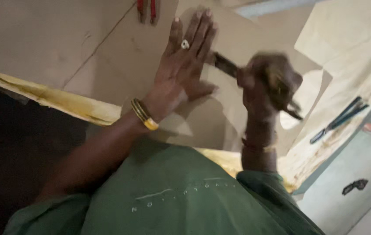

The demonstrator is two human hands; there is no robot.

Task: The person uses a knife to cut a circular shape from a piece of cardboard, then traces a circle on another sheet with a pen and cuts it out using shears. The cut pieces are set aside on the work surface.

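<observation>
My left hand [184,61] lies flat, fingers spread, pressing a tan cardboard sheet [237,39] onto the work table. It wears a ring and gold bangles at the wrist. My right hand [266,82] is blurred by motion and closed around a dark-bladed cutting tool [225,64], whose blade points toward the left hand's fingers. The tool's tip sits on the cardboard just right of my left palm.
More cardboard sheets [50,39] cover the table's left part, above a yellowish table edge [63,102]. A red-handled tool [146,11] lies at the top. Dark pliers or shears [338,119] rest on pale sheeting at right. My green shirt [172,196] fills the bottom.
</observation>
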